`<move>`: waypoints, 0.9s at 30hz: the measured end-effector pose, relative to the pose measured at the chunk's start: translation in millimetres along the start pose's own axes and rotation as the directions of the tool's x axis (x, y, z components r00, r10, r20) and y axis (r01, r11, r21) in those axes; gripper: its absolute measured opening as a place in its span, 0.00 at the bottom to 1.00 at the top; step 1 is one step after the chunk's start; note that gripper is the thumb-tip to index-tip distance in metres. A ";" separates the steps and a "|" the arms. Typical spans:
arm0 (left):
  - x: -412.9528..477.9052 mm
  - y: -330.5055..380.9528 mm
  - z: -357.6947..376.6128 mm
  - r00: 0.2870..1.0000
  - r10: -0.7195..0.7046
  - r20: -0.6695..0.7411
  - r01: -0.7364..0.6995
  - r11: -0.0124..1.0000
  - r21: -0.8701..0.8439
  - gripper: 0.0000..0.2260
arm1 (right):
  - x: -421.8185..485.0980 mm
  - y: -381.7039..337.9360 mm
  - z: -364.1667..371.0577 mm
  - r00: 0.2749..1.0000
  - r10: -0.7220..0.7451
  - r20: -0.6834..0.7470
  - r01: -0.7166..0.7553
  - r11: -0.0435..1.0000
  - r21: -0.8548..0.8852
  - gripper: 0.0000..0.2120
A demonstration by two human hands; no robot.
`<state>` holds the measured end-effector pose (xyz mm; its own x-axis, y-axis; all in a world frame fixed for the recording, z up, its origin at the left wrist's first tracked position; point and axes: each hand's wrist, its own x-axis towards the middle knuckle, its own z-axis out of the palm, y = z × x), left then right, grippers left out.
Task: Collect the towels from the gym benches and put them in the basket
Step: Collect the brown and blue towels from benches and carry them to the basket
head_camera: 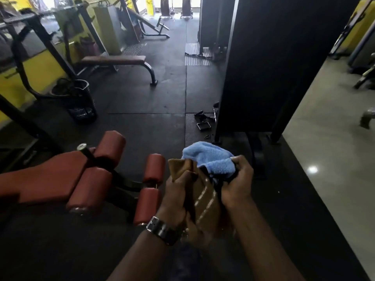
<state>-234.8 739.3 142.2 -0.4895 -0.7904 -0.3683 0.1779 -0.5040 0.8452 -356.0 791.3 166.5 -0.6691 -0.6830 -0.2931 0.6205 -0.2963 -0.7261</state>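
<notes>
Both hands hold a bundle of towels in front of me, low in the head view. My left hand [174,197], with a watch on its wrist, grips a brown towel [205,205] with pale stripes. My right hand [237,179] is closed on a light blue towel [211,159] that bulges above the brown one. A dark black basket [81,102] stands on the floor at the left, partly behind a black machine frame, with dark cloth over its rim. A red padded bench [40,177] with roller pads is at my lower left, with no towel on it.
A flat brown bench [113,59] stands further back at the left. A tall black machine column [269,63] rises at the right, with loose metal cable handles [205,120] on the mat at its foot. Black rubber mats cover the floor; pale polished floor lies at far right.
</notes>
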 end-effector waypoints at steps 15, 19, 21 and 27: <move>379.4 163.6 22.3 0.915 0.256 -0.311 -0.204 0.960 0.191 0.13 | 380.9 -46.3 124.2 0.990 -0.141 0.007 0.139 0.981 0.134 0.20; 478.2 199.5 16.6 0.876 0.309 -0.370 -0.237 0.944 0.228 0.06 | 491.9 -27.9 160.9 0.997 -0.038 0.071 0.029 0.993 0.117 0.13; 531.6 220.4 11.9 0.857 0.313 -0.410 -0.238 0.945 0.225 0.06 | 550.8 -18.5 180.5 0.996 0.013 0.089 -0.019 0.998 0.066 0.07; 671.4 293.6 -10.3 0.798 0.331 -0.504 -0.232 0.940 0.250 0.08 | 717.6 6.7 275.8 0.973 0.147 0.178 -0.154 0.988 0.025 0.10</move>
<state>-502.5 57.1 139.1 0.0980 -0.9729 -0.2095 0.0673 -0.2036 0.9768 -719.2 115.1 122.9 -0.4873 -0.8267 -0.2812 0.7259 -0.2046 -0.6566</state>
